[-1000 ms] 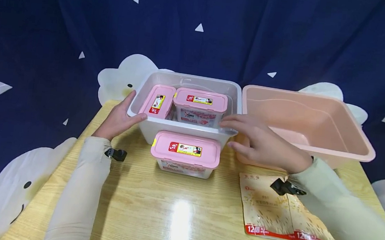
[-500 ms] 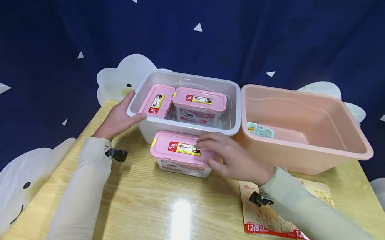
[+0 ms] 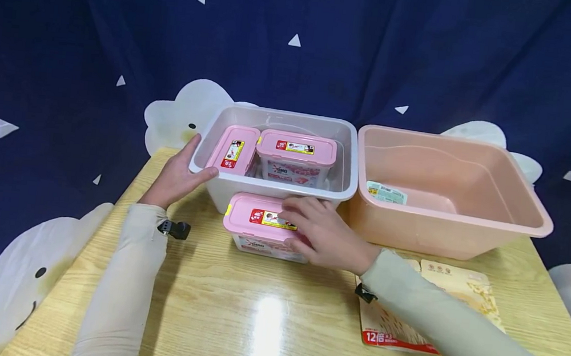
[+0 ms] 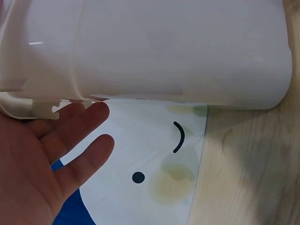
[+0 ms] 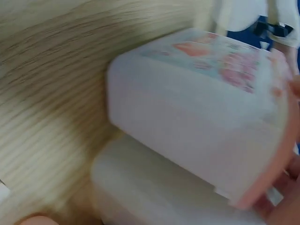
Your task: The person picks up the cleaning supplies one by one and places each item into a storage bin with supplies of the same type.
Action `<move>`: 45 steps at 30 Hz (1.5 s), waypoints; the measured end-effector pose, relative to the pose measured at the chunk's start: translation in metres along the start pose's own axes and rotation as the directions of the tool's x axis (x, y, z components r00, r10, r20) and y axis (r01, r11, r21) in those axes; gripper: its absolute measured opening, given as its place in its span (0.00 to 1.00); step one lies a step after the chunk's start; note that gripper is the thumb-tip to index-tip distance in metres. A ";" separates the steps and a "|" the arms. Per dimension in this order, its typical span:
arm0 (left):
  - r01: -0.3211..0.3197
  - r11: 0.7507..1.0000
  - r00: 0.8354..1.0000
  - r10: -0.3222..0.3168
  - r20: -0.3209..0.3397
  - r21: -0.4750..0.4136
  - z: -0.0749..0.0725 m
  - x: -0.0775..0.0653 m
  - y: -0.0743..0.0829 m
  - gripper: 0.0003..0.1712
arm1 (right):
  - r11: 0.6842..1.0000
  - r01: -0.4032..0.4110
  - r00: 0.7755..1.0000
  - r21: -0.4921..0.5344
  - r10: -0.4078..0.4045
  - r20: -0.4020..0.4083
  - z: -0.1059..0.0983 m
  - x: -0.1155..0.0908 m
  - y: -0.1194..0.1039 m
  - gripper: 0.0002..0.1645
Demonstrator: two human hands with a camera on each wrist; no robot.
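A pink-lidded OMO detergent box (image 3: 260,227) stands on the table in front of a white plastic bin (image 3: 284,189). My right hand (image 3: 329,235) grips the right end of its lid, fingers towards the back edge and thumb at the front. The right wrist view shows the box's end (image 5: 187,122) and fingers at the lid. My left hand (image 3: 174,176) rests against the bin's front left corner, thumb along the rim and fingers outside. In the left wrist view, its fingers (image 4: 84,161) are extended and spread below the rim. Two similar boxes (image 3: 296,156) are inside the bin.
A pink plastic bin (image 3: 455,234) stands at the right of the white one, with a label inside. A beige printed packet (image 3: 453,280) lies flat before it, partly under my right forearm. A dark blue curtain (image 3: 295,76) hangs behind the table (image 3: 210,320).
My right hand has moved left and down from the white bin's front right corner to the front box and taken hold of its lid. The left hand stays at the bin's corner.
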State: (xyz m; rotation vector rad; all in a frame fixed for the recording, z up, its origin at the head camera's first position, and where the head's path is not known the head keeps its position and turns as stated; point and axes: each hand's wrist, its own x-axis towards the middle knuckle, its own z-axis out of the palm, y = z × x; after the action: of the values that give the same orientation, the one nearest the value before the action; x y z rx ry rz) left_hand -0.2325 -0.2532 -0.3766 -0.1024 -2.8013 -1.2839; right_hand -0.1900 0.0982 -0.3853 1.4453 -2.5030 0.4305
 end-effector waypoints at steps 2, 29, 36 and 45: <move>-0.006 1.000 1.000 0.006 -0.005 -0.002 0.000 0.000 0.000 0.54 | 0.999 -0.017 1.000 -0.035 0.018 0.024 0.006 0.000 -0.001 0.33; -0.007 1.000 1.000 0.007 -0.002 -0.007 0.001 0.000 -0.001 0.54 | 0.994 0.042 0.999 -0.100 -0.041 0.006 0.015 -0.004 -0.010 0.36; -0.021 1.000 1.000 0.021 -0.011 0.002 0.001 0.001 -0.003 0.52 | 0.998 0.007 0.998 -0.063 -0.004 0.057 0.010 0.016 -0.009 0.28; -0.008 1.000 1.000 0.008 -0.017 0.002 0.003 -0.002 -0.003 0.54 | 0.998 -0.060 0.993 0.031 0.056 0.105 0.015 0.020 -0.010 0.36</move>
State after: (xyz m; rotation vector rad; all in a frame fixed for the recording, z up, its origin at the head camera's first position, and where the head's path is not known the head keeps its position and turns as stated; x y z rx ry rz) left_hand -0.2309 -0.2532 -0.3812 -0.1025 -2.7851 -1.2747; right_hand -0.1917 0.0716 -0.3915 1.4465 -2.6377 0.4207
